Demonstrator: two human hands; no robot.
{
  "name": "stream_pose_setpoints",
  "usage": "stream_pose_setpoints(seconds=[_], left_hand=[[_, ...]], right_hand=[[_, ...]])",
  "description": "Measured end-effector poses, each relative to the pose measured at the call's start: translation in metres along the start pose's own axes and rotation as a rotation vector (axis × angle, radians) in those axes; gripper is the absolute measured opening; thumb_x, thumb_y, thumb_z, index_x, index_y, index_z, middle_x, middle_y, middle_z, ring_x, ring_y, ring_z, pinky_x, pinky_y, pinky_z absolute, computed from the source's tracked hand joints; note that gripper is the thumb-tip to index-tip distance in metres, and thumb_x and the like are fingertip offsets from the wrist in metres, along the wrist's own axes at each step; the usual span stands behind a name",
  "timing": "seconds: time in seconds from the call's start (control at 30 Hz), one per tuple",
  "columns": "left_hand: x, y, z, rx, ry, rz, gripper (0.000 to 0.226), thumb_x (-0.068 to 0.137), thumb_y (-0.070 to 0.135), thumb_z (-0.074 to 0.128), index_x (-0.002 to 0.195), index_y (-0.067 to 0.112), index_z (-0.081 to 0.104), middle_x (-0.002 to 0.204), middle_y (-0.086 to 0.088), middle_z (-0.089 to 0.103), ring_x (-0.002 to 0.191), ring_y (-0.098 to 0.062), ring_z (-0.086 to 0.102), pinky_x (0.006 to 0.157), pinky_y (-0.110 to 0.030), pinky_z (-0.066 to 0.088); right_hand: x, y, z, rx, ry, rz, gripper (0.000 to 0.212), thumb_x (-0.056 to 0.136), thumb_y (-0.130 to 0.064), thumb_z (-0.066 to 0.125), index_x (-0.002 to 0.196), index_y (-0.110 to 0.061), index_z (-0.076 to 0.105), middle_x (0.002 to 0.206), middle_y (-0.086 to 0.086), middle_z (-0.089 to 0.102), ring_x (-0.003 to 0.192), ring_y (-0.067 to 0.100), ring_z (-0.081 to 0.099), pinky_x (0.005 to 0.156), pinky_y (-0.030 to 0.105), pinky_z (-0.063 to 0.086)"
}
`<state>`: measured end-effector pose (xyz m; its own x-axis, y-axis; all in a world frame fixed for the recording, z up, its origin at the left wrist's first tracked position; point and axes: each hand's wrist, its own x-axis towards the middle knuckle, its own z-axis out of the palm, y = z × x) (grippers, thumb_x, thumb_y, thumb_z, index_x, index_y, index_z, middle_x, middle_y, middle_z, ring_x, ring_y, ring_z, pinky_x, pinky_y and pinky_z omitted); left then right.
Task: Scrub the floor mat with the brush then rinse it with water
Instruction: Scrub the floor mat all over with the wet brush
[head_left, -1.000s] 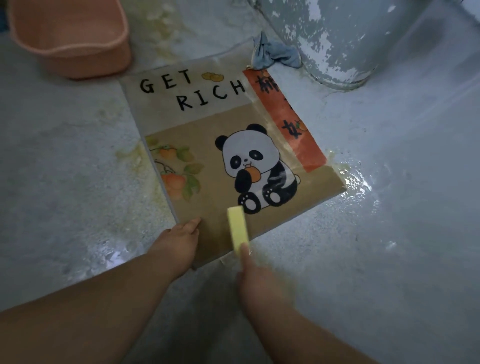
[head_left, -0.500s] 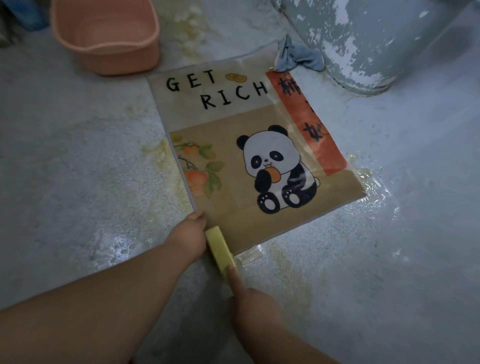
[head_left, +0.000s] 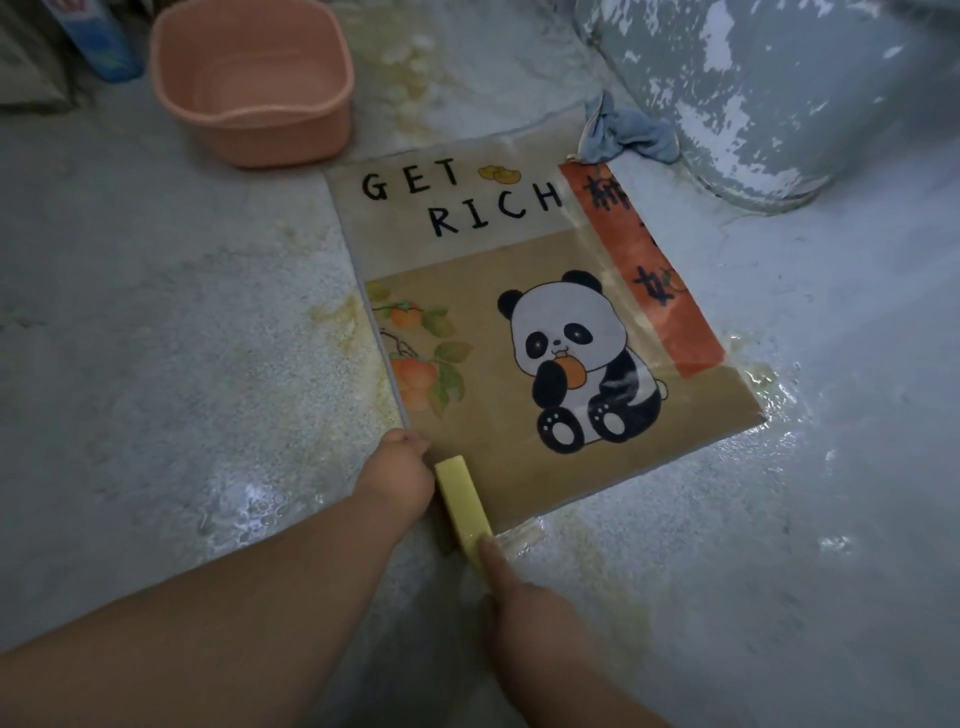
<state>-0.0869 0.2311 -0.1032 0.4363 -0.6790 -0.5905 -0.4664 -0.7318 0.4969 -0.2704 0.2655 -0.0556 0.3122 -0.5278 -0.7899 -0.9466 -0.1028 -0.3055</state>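
Observation:
A floor mat (head_left: 498, 426) with a panda picture and the words GET RICH lies flat on the wet concrete floor. My left hand (head_left: 400, 475) grips the mat's near left corner, fingers curled over its edge. My right hand (head_left: 524, 608) holds a yellow brush (head_left: 464, 506), index finger stretched along its back. The brush lies on the mat's near corner, right beside my left hand.
A pink plastic basin (head_left: 254, 83) stands on the floor beyond the mat's far left corner. A large grey drum (head_left: 769, 93) with flaking paint rises at the far right, a blue rag (head_left: 623, 136) at its foot. Soapy water pools on the floor (head_left: 779, 426) right of the mat.
The brush has been drawn back from the mat's near middle to its near left corner, beside my left hand. The view has shifted, so the mat appears further right.

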Motion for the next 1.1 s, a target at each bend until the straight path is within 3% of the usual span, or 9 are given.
stream_pose_setpoints(seconds=[0.2,0.3,0.4,0.53,0.6,0.7,0.8,0.93,1.1], left_hand=[[0.017,0.018,-0.009,-0.074,0.100,-0.097,0.047,0.090,0.000,0.041,0.136,0.011,0.049,0.139,-0.016,0.035,0.118,-0.028,0.050,0.097,-0.025,0.042],[0.029,0.022,-0.015,-0.234,0.130,-0.180,0.049,0.088,0.004,0.043,0.135,0.014,0.050,0.132,-0.018,0.042,0.105,-0.035,0.058,0.089,-0.033,0.050],[0.042,0.027,-0.025,-0.405,0.133,-0.268,0.046,0.088,0.009,0.047,0.133,0.018,0.049,0.128,-0.018,0.050,0.104,-0.035,0.059,0.085,-0.038,0.053],[0.054,0.032,-0.035,-0.506,0.130,-0.330,0.021,0.089,0.008,0.050,0.103,0.024,0.050,0.114,-0.015,0.057,0.098,-0.034,0.058,0.077,-0.036,0.050],[0.061,0.031,-0.039,-0.491,0.125,-0.337,0.015,0.089,0.007,0.051,0.098,0.019,0.050,0.112,-0.017,0.058,0.100,-0.034,0.057,0.080,-0.039,0.050],[0.068,0.033,-0.042,-0.413,0.095,-0.328,0.012,0.086,0.009,0.056,0.095,0.017,0.054,0.116,-0.020,0.058,0.107,-0.037,0.058,0.087,-0.042,0.052],[0.073,0.033,-0.045,-0.367,0.142,-0.262,0.018,0.082,0.010,0.053,0.075,0.026,0.054,0.115,-0.018,0.056,0.092,-0.036,0.063,0.078,-0.036,0.054],[0.079,0.036,-0.047,-0.260,0.096,-0.135,0.026,0.088,0.009,0.051,0.109,0.019,0.063,0.118,-0.014,0.059,0.105,-0.032,0.060,0.091,-0.034,0.051],[0.085,0.033,-0.053,-0.191,0.179,-0.130,0.028,0.091,0.011,0.050,0.115,0.014,0.062,0.125,-0.013,0.055,0.111,-0.031,0.057,0.095,-0.035,0.049]], right_hand=[[0.019,-0.013,-0.037,-0.033,0.114,-0.043,0.058,0.100,-0.042,0.033,0.149,-0.047,0.003,0.110,0.009,0.065,0.098,0.025,0.062,0.085,0.035,0.050],[0.041,-0.034,-0.059,-0.055,0.090,-0.002,0.056,0.101,-0.041,0.031,0.149,-0.047,0.003,0.119,0.012,0.062,0.106,0.029,0.060,0.089,0.039,0.049],[0.061,-0.050,-0.080,-0.071,0.066,0.047,0.055,0.100,-0.041,0.031,0.149,-0.049,0.006,0.128,0.012,0.056,0.115,0.030,0.055,0.095,0.042,0.047],[0.076,-0.066,-0.095,-0.075,0.063,0.046,0.054,0.101,-0.039,0.032,0.149,-0.048,0.010,0.131,0.012,0.054,0.117,0.031,0.054,0.095,0.043,0.046],[0.083,-0.074,-0.098,-0.085,0.042,0.049,0.054,0.101,-0.038,0.032,0.149,-0.048,0.010,0.132,0.012,0.053,0.117,0.032,0.053,0.095,0.043,0.045],[0.090,-0.082,-0.099,-0.072,0.025,0.059,0.054,0.100,-0.038,0.032,0.148,-0.049,0.010,0.132,0.011,0.053,0.118,0.031,0.053,0.095,0.043,0.045],[0.094,-0.084,-0.097,-0.054,0.030,0.071,0.055,0.100,-0.037,0.034,0.147,-0.051,0.010,0.131,0.010,0.053,0.116,0.031,0.053,0.095,0.043,0.046],[0.103,-0.086,-0.099,-0.039,0.033,0.098,0.057,0.099,-0.035,0.037,0.147,-0.053,0.011,0.131,0.009,0.053,0.116,0.030,0.053,0.097,0.044,0.046],[0.114,-0.100,-0.098,-0.053,0.010,0.114,0.058,0.099,-0.031,0.036,0.146,-0.054,0.010,0.142,0.006,0.044,0.124,0.031,0.048,0.103,0.045,0.042]])
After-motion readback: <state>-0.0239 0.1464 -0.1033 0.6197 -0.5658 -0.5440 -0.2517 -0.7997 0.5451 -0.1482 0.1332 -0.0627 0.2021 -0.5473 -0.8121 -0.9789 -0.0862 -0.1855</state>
